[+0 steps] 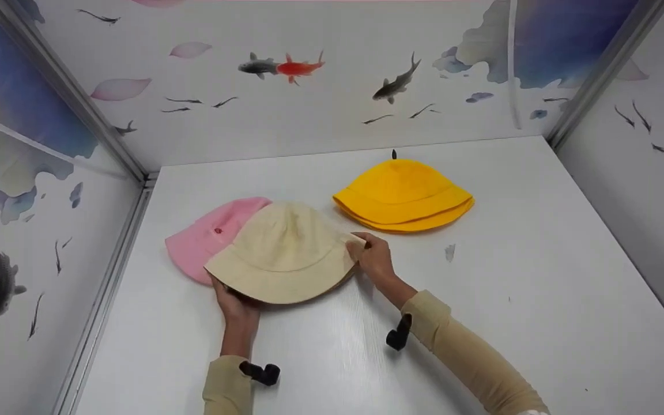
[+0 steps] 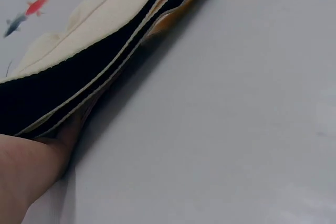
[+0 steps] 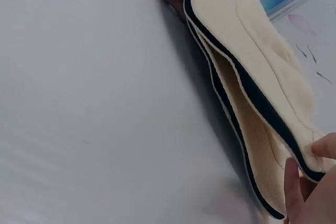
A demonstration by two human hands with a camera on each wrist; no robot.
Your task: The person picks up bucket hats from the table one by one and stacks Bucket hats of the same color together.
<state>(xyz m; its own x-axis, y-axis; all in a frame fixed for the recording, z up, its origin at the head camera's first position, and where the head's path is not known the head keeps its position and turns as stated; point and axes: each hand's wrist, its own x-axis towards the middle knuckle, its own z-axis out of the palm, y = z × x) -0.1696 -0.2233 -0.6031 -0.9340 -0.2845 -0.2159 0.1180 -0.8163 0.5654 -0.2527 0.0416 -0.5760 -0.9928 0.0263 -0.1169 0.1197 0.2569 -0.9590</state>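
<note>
A cream bucket hat (image 1: 286,248) lies flattened in front of me, its dark lining (image 3: 262,107) showing along the brim. My right hand (image 1: 373,253) pinches the right end of the brim, thumb above and fingers beneath. At the left end my left hand (image 1: 238,305) grips the brim from below, its fingers largely hidden by the cloth. Both wrist views show layered brim edges, with a lower cream layer (image 3: 247,129) parted from the upper one near my right hand. Partly under the cream hat, on its left, lies a pink bucket hat (image 1: 199,248).
A folded yellow bucket hat (image 1: 404,193) lies farther back to the right on the white table (image 1: 528,265). White panels with painted fish (image 1: 300,68) enclose the back and sides. Small black devices (image 1: 399,333) are strapped at both wrists.
</note>
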